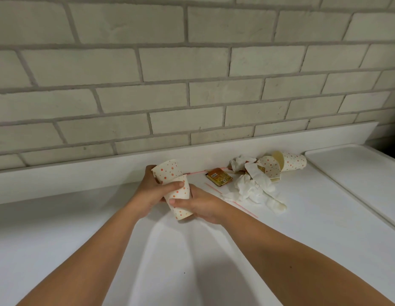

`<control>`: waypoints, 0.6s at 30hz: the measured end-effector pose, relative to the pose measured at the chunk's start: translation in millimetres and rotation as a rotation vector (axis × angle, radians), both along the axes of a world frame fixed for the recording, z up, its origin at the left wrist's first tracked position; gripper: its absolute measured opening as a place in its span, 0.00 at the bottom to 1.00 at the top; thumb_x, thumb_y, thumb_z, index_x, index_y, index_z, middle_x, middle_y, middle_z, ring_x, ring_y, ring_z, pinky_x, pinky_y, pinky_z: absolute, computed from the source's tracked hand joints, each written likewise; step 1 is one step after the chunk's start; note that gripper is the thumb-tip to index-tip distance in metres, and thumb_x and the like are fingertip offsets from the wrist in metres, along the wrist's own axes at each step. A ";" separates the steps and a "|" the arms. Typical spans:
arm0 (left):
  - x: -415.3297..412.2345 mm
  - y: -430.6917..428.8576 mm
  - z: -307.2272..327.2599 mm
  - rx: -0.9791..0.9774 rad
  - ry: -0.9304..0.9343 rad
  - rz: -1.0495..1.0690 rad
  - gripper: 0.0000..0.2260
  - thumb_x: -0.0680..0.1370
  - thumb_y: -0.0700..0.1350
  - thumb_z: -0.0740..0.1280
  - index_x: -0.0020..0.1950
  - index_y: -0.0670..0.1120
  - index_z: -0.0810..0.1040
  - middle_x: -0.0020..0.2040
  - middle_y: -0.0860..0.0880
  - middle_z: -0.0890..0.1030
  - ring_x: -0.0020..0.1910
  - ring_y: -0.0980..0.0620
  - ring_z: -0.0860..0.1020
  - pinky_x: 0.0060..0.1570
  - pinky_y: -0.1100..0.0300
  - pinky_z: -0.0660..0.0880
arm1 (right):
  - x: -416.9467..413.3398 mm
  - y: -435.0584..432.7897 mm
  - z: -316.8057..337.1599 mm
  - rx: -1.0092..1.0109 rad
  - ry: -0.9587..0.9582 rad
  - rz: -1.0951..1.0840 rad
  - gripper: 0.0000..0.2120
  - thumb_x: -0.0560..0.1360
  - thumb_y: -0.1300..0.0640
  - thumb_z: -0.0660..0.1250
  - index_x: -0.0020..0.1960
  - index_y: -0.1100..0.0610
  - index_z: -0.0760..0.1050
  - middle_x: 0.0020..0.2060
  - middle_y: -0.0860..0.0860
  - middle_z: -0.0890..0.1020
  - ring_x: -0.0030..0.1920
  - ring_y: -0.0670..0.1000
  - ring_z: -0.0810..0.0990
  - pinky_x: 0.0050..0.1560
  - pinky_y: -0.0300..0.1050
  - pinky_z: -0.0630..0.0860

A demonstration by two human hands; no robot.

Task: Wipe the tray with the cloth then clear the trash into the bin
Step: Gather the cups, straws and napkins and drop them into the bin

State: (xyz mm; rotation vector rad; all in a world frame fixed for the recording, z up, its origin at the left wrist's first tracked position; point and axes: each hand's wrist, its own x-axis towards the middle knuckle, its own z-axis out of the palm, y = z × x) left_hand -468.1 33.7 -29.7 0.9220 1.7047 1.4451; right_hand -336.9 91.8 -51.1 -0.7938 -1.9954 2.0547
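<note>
Over the white counter (302, 228) below the brick wall (192, 62), my left hand (148, 191) grips the upper paper cup (167, 171) and my right hand (205, 206) the lower paper cup (181, 206), probably nesting them for one trip, with the trash pile (256, 186) just beside the tray (357, 173) at far right.

Both bare forearms extend forward from the lower edge and converge at centre. The left hand (151, 191) and the right hand (204, 206) meet, each with fingers and thumb curled round the stacked white paper cups with orange dots (181, 192).
</note>
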 end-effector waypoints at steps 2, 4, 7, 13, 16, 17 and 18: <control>-3.2 0.0 -3.2 0.008 0.014 0.045 0.26 0.68 0.36 0.75 0.57 0.47 0.64 0.49 0.50 0.76 0.46 0.55 0.78 0.38 0.57 0.78 | 4.6 2.7 8.3 0.091 -0.081 0.000 0.20 0.77 0.47 0.63 0.67 0.51 0.68 0.61 0.52 0.78 0.58 0.52 0.77 0.57 0.47 0.75; -7.0 -0.5 -4.3 0.036 -0.007 0.079 0.25 0.68 0.36 0.75 0.57 0.46 0.63 0.49 0.50 0.76 0.45 0.54 0.78 0.35 0.58 0.76 | 9.4 14.7 14.2 0.268 -0.214 -0.092 0.23 0.78 0.40 0.57 0.64 0.55 0.72 0.59 0.52 0.78 0.57 0.55 0.78 0.53 0.45 0.72; -13.8 -1.7 -4.9 0.045 -0.040 0.093 0.26 0.69 0.37 0.74 0.58 0.47 0.63 0.50 0.50 0.77 0.47 0.54 0.78 0.36 0.56 0.76 | 25.5 50.7 10.5 0.824 -0.516 -0.399 0.20 0.77 0.42 0.57 0.54 0.57 0.76 0.55 0.56 0.76 0.58 0.58 0.76 0.51 0.47 0.72; -8.5 2.2 -7.5 0.044 -0.044 0.082 0.25 0.69 0.37 0.74 0.58 0.47 0.63 0.49 0.51 0.77 0.47 0.53 0.78 0.38 0.56 0.77 | 77.3 78.3 -9.1 0.875 -1.041 -0.483 0.25 0.77 0.56 0.62 0.71 0.59 0.60 0.65 0.56 0.66 0.65 0.58 0.68 0.58 0.49 0.72; 0.9 7.2 -6.0 0.041 -0.036 0.066 0.25 0.69 0.38 0.75 0.57 0.47 0.63 0.49 0.51 0.76 0.47 0.54 0.78 0.37 0.57 0.76 | 77.3 77.2 -18.4 0.908 -1.006 -0.439 0.21 0.78 0.58 0.61 0.69 0.60 0.61 0.63 0.57 0.71 0.63 0.56 0.72 0.57 0.47 0.73; 4.0 8.2 -4.6 0.042 -0.031 0.061 0.25 0.69 0.38 0.75 0.57 0.47 0.63 0.49 0.51 0.76 0.47 0.54 0.78 0.37 0.57 0.76 | 78.5 77.4 -18.2 0.908 -0.993 -0.433 0.19 0.79 0.57 0.60 0.68 0.60 0.63 0.62 0.56 0.73 0.62 0.56 0.74 0.55 0.46 0.73; 6.4 9.1 -2.4 0.044 -0.024 0.056 0.25 0.69 0.38 0.75 0.57 0.47 0.63 0.49 0.51 0.76 0.47 0.55 0.78 0.37 0.57 0.76 | 80.4 77.2 -15.7 0.896 -0.967 -0.426 0.16 0.79 0.57 0.59 0.65 0.60 0.66 0.59 0.56 0.75 0.60 0.55 0.75 0.51 0.45 0.73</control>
